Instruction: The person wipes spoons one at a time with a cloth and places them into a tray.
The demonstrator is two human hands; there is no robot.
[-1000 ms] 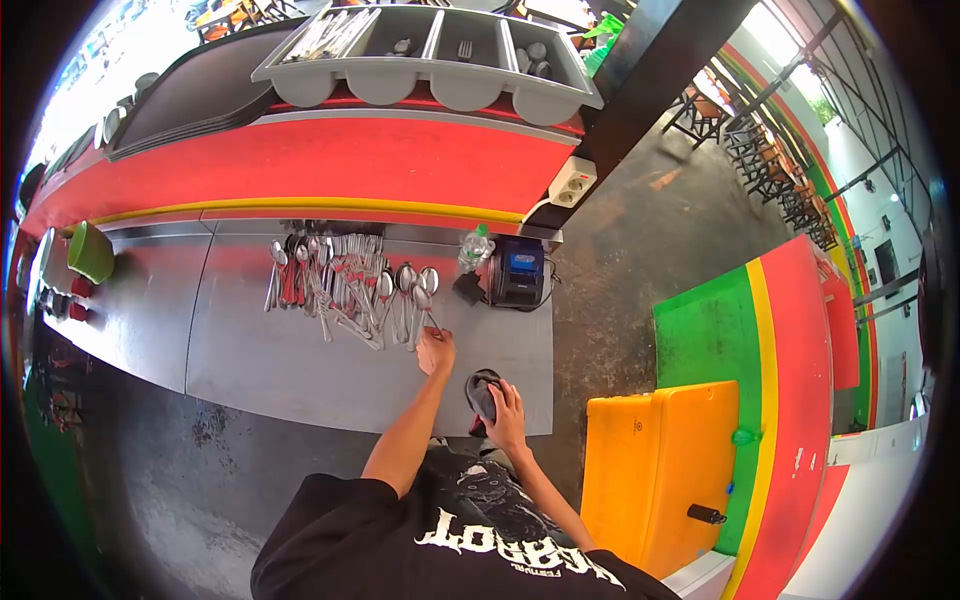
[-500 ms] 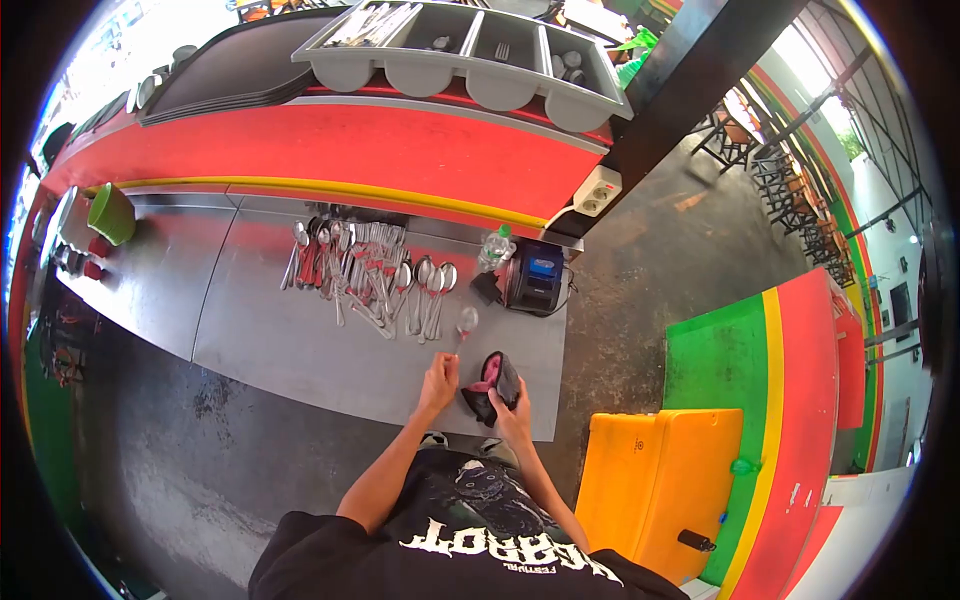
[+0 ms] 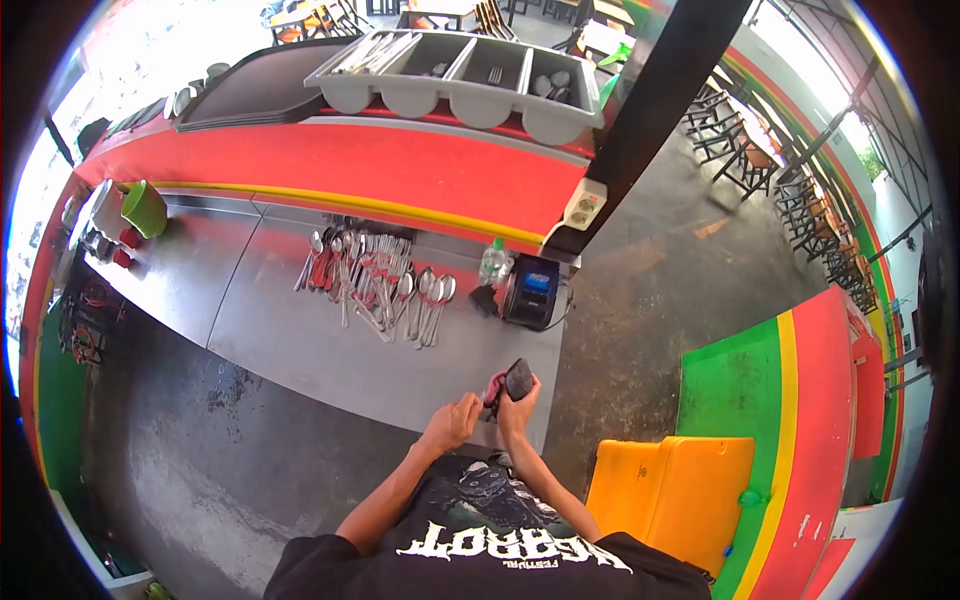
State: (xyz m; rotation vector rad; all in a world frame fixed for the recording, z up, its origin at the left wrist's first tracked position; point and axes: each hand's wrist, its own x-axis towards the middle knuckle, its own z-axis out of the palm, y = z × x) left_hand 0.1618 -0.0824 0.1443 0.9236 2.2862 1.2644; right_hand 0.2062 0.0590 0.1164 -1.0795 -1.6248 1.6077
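My left hand [image 3: 454,421] is closed in a fist over the counter's near edge; whatever is between its fingers is too small to tell. Just right of it, my right hand [image 3: 517,408] grips a dark cloth [image 3: 519,379] with a pink part [image 3: 494,388] showing on its left side. The spoon seen earlier cannot be made out near the hands. Beyond them, spoons and forks [image 3: 378,270] lie spread on the metal counter [image 3: 290,335], with several spoons [image 3: 436,292] at the right end of the pile.
Behind the cutlery stand a plastic bottle [image 3: 494,262] and a dark card-terminal-like device [image 3: 532,291]. A grey cutlery tray [image 3: 455,80] and dark trays [image 3: 255,82] rest on the red ledge. A green container [image 3: 145,209] is at left, a yellow box [image 3: 670,500] at lower right.
The spoon upright in my left hand is no longer visible. That hand has moved down and nearer the cloth. My right hand has lifted and turned the cloth. The view has shifted slightly.
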